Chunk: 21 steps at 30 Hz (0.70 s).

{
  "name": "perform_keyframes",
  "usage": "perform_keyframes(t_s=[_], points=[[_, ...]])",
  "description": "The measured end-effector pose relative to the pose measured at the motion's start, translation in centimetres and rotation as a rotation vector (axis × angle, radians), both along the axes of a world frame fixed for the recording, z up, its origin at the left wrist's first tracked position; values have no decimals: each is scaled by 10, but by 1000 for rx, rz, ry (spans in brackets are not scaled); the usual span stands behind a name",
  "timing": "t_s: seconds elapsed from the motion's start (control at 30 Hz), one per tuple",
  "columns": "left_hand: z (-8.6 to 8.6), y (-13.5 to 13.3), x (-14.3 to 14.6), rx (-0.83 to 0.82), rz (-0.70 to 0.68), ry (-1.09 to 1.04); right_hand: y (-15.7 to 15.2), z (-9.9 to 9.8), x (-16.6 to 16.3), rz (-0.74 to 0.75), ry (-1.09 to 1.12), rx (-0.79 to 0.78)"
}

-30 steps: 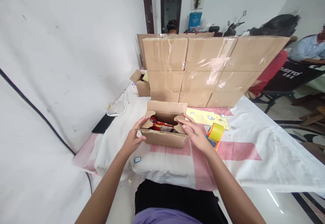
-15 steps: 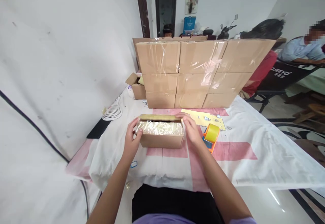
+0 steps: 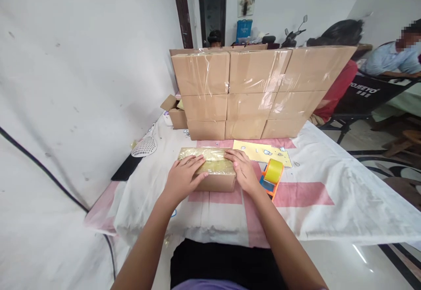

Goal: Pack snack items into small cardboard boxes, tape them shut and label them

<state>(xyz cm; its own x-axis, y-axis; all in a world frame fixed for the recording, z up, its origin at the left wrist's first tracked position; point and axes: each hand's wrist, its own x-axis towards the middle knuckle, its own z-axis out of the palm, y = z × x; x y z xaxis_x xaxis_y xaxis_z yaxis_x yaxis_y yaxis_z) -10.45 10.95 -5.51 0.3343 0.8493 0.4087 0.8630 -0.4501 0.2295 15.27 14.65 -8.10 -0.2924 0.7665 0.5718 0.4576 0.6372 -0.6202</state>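
Observation:
A small cardboard box (image 3: pixel 215 183) lies on the cloth-covered table in front of me, shiny clear tape across its top flaps, which are folded down. My left hand (image 3: pixel 186 176) rests flat on the left part of the top, fingers stretched out. On the right end lies my right hand (image 3: pixel 241 167), its fingers extended over the top edge. Neither hand grips anything. To the right of the box stands an orange and blue tape dispenser (image 3: pixel 272 177) with a yellowish roll, close to my right forearm.
A wall of stacked, taped cardboard boxes (image 3: pixel 251 93) stands behind. An open carton (image 3: pixel 178 117) sits at its left. A white fly swatter (image 3: pixel 144 146) and a dark flat object (image 3: pixel 126 169) lie by the wall. People sit beyond the table at right.
Both hands have moved inward from the box's ends onto its top. The flaps, which left a dark gap before, are now pressed down and the gap is closed.

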Motion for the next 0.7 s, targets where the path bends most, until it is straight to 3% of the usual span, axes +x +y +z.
perform_keyframes(t_s=[0.3, 0.37, 0.5, 0.6, 0.7], points=[[-8, -3, -1, 99, -9, 33, -10, -8, -1, -33, 151, -1], [-10, -3, -2, 156, -19, 52, -22, -5, 12, -161, 232, 60], [-14, -1, -4, 239, -7, 64, -39, -4, 66, -598, 413, 224], [-16, 2, -2, 265, 4, 50, -36, -19, 107, -828, 587, 88], [-18, 2, 0, 261, 5, 36, -26, -43, 124, -757, 811, -213]])
